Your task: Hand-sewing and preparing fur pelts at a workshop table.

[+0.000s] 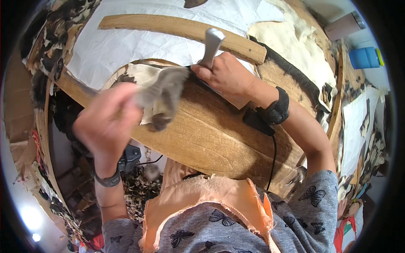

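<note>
1. Gripping a metal-handled tool [212, 44] at upper centre, the right hand [225, 76] has its fingers clamped around the handle.
2. The left hand [107, 122], centre left and blurred, pinches a grey scrap of hide [162, 95] between closed fingers.
3. Both work over a curved wooden board [211, 135] at the centre.
4. A blue cup [365, 57] stands upper right, well apart.

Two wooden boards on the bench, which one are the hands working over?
The wide near board, under both hands. The left hand pulls a grey fur scrap over it; the right hand grips a metal-handled tool. The narrow curved board lies beyond, untouched.
</note>
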